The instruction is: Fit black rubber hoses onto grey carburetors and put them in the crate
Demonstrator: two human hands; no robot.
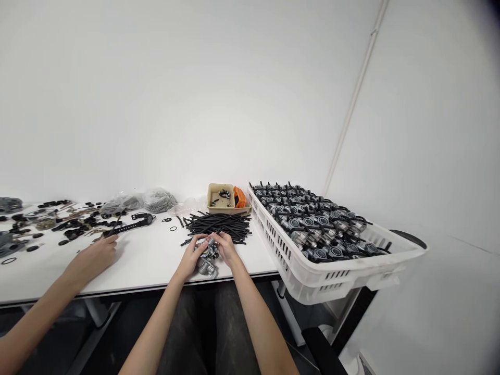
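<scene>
At the front part of the white table, my left hand and my right hand are closed around a small grey metal carburetor. My left fingers grip its left side. The right thumb and fingers pinch near its top, where a small piece they may hold is too small to make out. Just below my hands, more silvery carburetor metal shows near the table edge; I cannot tell whether it is a separate one. Right behind my fingers lies a pile of short black rubber hoses.
To the right, a white plastic crate holds many carburetors with black hoses. Behind the hoses stand a beige tray and an orange basket. At left, a co-worker's hand is among loose black parts, near a black wristwatch and plastic bags.
</scene>
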